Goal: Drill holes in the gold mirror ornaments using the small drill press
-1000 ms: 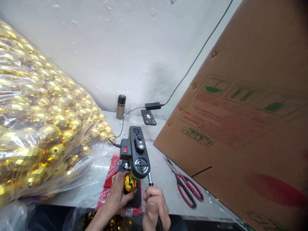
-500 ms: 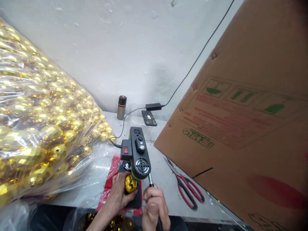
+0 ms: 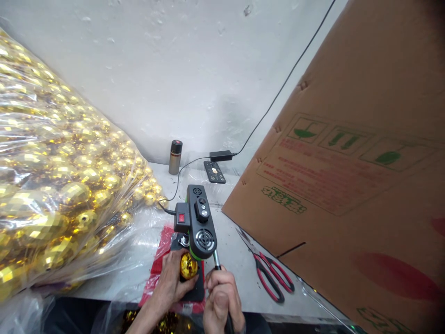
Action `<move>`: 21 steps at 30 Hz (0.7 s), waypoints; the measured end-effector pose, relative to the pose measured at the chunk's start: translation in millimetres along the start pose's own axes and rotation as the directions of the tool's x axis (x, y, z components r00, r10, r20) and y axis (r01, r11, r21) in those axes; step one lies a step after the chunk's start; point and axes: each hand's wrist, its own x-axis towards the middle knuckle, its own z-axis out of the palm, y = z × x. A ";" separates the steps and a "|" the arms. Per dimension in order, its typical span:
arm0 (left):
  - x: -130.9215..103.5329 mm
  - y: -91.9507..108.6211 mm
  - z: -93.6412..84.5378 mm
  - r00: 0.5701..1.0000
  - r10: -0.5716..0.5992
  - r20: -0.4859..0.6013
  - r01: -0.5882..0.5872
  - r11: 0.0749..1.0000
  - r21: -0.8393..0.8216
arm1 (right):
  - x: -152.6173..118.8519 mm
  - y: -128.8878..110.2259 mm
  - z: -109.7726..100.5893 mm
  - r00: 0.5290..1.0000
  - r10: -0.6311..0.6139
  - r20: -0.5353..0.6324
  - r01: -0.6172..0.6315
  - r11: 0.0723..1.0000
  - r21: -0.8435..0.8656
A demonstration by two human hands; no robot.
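A gold faceted ball (image 3: 188,266) sits at the base of a small black bench drill press (image 3: 200,221), partly under its head. My left hand (image 3: 171,277) grips the ball from the left, thumb in front and fingers behind. My right hand (image 3: 222,297) is wrapped round the black-ended metal lever (image 3: 217,260) on the press's right side. A red switch (image 3: 181,217) shows on the motor box. The press stands on red plastic sheeting (image 3: 153,283). Its head hides where tool and ball meet.
At left bulges a clear bag of gold balls (image 3: 73,195). Red-handled scissors (image 3: 269,273) lie right of the press, beside a large cardboard box (image 3: 333,185). Behind stand a bottle (image 3: 175,157), a phone (image 3: 214,172) and a power adapter (image 3: 221,156) with its cord.
The view has shifted very slightly. Both hands, the ball and the lever keep practically the same positions.
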 end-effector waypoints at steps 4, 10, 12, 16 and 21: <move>-0.7 -1.6 1.4 1.000 0.011 -0.019 -0.011 1.000 0.016 | -6.1 6.2 -2.2 0.997 -0.060 0.041 0.061 0.997 -0.036; -1.9 -6.7 4.0 0.999 0.037 -0.023 -0.036 0.999 0.024 | -17.5 25.7 -2.3 0.980 -0.186 0.077 0.192 0.978 -0.084; -0.9 -7.3 4.4 0.999 0.037 -0.034 -0.037 0.999 0.014 | -13.4 25.2 -3.6 0.974 -0.199 0.105 0.208 0.975 -0.075; -0.5 -5.8 5.7 0.998 0.046 -0.038 -0.046 0.999 -0.004 | 13.5 1.9 -8.7 0.983 -0.130 0.132 0.136 0.990 -0.035; -27.3 -24.7 4.6 0.994 0.082 -0.066 -0.082 0.997 0.011 | 54.7 -44.3 -6.0 0.956 0.282 0.077 -0.283 0.959 0.013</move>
